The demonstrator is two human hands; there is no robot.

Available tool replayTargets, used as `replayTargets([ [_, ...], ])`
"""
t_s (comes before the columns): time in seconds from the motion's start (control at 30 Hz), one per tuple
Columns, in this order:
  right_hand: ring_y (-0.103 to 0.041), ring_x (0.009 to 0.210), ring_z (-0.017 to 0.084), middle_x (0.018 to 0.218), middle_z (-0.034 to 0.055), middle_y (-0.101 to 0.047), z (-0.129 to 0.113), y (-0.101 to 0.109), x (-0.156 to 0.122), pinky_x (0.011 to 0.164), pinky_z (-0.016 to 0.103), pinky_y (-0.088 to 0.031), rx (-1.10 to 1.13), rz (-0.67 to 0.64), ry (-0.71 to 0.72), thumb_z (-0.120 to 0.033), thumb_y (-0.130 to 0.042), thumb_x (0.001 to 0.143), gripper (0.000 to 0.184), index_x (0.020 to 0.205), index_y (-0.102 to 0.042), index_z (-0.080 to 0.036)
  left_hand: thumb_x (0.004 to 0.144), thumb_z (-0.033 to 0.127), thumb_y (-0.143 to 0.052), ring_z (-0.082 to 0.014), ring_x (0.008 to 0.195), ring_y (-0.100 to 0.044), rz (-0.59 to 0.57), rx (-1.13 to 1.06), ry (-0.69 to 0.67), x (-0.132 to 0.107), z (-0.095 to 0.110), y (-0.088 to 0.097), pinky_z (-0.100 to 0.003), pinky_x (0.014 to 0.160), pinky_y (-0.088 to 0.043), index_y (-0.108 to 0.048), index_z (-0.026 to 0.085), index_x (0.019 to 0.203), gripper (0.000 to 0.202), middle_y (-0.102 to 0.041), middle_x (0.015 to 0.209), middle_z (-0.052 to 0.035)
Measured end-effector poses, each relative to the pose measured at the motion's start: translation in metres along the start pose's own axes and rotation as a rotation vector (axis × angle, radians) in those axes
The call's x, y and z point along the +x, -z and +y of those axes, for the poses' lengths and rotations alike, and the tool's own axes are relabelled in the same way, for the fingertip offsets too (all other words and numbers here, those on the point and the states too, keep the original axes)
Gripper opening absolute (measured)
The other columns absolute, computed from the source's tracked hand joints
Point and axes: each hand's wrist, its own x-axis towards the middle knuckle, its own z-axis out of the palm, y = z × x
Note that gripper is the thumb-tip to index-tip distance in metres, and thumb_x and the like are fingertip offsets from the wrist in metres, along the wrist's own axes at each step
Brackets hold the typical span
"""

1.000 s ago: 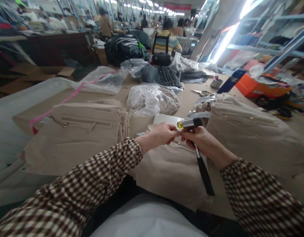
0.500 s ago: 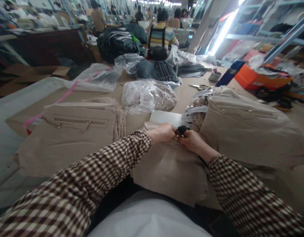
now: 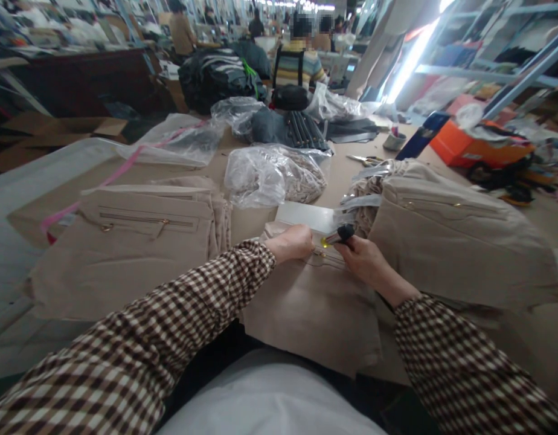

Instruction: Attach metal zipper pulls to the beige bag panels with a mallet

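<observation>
A beige bag panel with a zip lies on the table right in front of me. My left hand rests closed on its upper edge, fingers pinched at the zip area; what they pinch is too small to make out. My right hand is wrapped round a hammer with a metal head and a yellow tip. The hammer head sits low over the zip, close to my left fingers. Both sleeves are brown-and-white check.
A stack of beige bags lies to the left, a bigger pile to the right. Behind are a white board, plastic bags of parts, black straps, scissors and an orange box. Other people work far behind.
A second ago the hammer was lifted, its black handle hanging down. It came down onto the zip half a second ago. Now it is tipped up slightly, yellow tip showing.
</observation>
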Motion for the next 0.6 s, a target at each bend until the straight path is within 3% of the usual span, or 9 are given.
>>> replayTargets([
  [0.13, -0.062, 0.073, 0.021, 0.080, 0.0081, -0.068, -0.016, 0.017, -0.014, 0.063, 0.026, -0.039, -0.182, 0.136, 0.108, -0.039, -0.045, 0.088, 0.031, 0.097, -0.065, -0.017, 0.067, 0.009, -0.059, -0.0141, 0.052, -0.046, 0.015, 0.008, -0.005, 0.003, -0.002, -0.003, -0.024, 0.055, -0.033, -0.051, 0.016, 0.044, 0.025, -0.042, 0.042, -0.0005],
  [0.2, -0.063, 0.073, 0.023, 0.080, 0.0102, -0.069, -0.016, 0.012, -0.017, 0.062, 0.027, -0.038, -0.267, 0.080, 0.111, -0.039, -0.043, 0.090, 0.032, 0.098, -0.065, -0.017, 0.067, 0.011, -0.059, -0.0137, 0.051, -0.046, 0.003, 0.017, -0.007, 0.004, -0.001, -0.004, -0.024, 0.055, -0.032, -0.053, 0.016, 0.046, 0.023, -0.044, 0.043, -0.0006],
  [0.3, -0.064, 0.074, 0.024, 0.082, 0.0119, -0.069, -0.003, -0.001, -0.016, 0.059, 0.027, -0.037, -0.330, -0.112, 0.080, -0.037, -0.043, 0.090, 0.030, 0.093, -0.065, -0.017, 0.071, 0.018, -0.059, -0.0134, 0.051, -0.047, -0.044, 0.030, -0.018, 0.004, -0.002, 0.000, -0.024, 0.055, -0.033, -0.059, 0.014, 0.051, 0.020, -0.049, 0.047, -0.0016],
  [0.37, -0.064, 0.074, 0.023, 0.083, 0.0113, -0.070, 0.008, 0.001, -0.014, 0.059, 0.027, -0.038, -0.312, -0.130, 0.052, -0.039, -0.044, 0.089, 0.030, 0.090, -0.065, -0.017, 0.074, 0.026, -0.059, -0.0142, 0.053, -0.050, -0.048, 0.053, -0.017, 0.002, -0.008, 0.010, -0.024, 0.054, -0.033, -0.065, 0.013, 0.059, 0.021, -0.055, 0.051, -0.0031],
  [0.47, -0.063, 0.067, 0.022, 0.073, 0.0084, -0.067, 0.028, 0.022, -0.019, 0.057, 0.028, -0.040, -0.194, -0.031, -0.063, -0.045, -0.053, 0.081, 0.030, 0.081, -0.066, -0.017, 0.076, 0.033, -0.057, -0.0157, 0.061, -0.055, 0.049, 0.128, 0.003, -0.008, -0.028, 0.036, -0.024, 0.057, -0.036, -0.071, 0.012, 0.074, 0.026, -0.063, 0.064, -0.0064],
  [0.6, -0.055, 0.047, 0.022, 0.049, 0.0060, -0.056, 0.069, 0.039, -0.038, 0.046, 0.032, -0.039, -0.044, -0.044, -0.371, -0.049, -0.061, 0.070, 0.028, 0.070, -0.061, -0.020, 0.076, 0.035, -0.057, -0.0164, 0.061, -0.055, 0.154, 0.245, 0.073, -0.033, -0.064, 0.072, -0.025, 0.057, -0.036, -0.070, 0.011, 0.074, 0.027, -0.065, 0.068, -0.0092],
])
